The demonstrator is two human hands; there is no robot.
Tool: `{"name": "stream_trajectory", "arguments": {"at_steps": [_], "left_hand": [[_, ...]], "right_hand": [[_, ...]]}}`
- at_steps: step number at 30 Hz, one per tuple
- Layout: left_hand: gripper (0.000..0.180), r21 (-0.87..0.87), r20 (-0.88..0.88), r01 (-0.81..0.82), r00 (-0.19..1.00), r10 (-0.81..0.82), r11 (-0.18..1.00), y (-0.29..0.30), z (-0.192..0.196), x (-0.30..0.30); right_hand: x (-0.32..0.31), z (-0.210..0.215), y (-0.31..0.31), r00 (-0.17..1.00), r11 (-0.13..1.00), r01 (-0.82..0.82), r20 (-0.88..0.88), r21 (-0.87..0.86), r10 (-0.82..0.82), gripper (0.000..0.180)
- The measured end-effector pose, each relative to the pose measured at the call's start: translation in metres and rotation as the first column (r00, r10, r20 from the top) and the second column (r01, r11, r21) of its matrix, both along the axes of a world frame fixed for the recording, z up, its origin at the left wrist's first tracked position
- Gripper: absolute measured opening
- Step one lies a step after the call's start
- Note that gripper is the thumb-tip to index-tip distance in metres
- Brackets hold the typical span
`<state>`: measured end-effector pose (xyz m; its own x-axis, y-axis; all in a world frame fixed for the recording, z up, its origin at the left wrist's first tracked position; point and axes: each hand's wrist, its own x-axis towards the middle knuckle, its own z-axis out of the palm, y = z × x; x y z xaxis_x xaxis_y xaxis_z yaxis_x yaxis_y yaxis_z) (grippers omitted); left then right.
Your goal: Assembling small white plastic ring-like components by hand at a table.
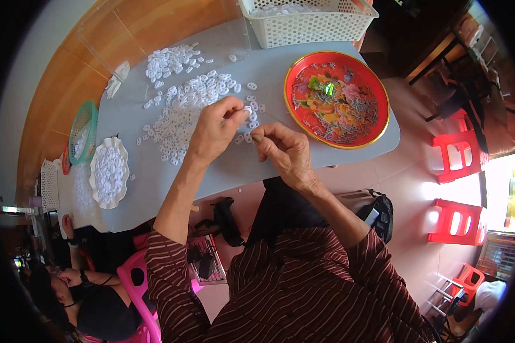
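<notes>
My left hand (216, 130) is closed in a pinch above the table, with a small white oval plastic piece (249, 111) at its fingertips. Just to the right, my right hand (287, 154) pinches thumb and forefinger together; whatever lies between them is too small to make out. The two hands are close but apart. Beyond and left of them spreads a loose heap of white plastic pieces (195, 94), each with holes. A round red tray (384, 123) with a gold rim and flower pattern, at the right, holds many small metal screw-like parts (357, 108).
On the grey table (212, 197), a white scalloped dish (126, 178) and green basket (90, 108) hold white pieces at the left. A white perforated basket (309, 34) stands at the back. Another person (106, 297) sits lower left. Red stools (459, 222) stand right.
</notes>
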<state>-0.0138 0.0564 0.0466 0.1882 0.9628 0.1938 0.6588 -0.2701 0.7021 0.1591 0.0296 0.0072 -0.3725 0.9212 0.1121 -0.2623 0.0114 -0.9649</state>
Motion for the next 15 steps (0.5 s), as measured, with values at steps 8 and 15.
{"name": "stream_trajectory", "arguments": {"at_steps": [8,15], "left_hand": [[0.017,-0.279,0.595,0.019,0.788,0.157,0.96,-0.029,-0.003,-0.007],[0.012,-0.151,0.312,-0.123,0.936,0.165,0.981,-0.025,-0.009,-0.005]], "right_hand": [[-0.005,0.006,-0.001,0.999,0.999,0.041,-0.027,0.032,-0.04,0.013],[-0.007,0.006,-0.002,1.0,0.999,0.031,0.004,-0.017,-0.031,0.013]]}}
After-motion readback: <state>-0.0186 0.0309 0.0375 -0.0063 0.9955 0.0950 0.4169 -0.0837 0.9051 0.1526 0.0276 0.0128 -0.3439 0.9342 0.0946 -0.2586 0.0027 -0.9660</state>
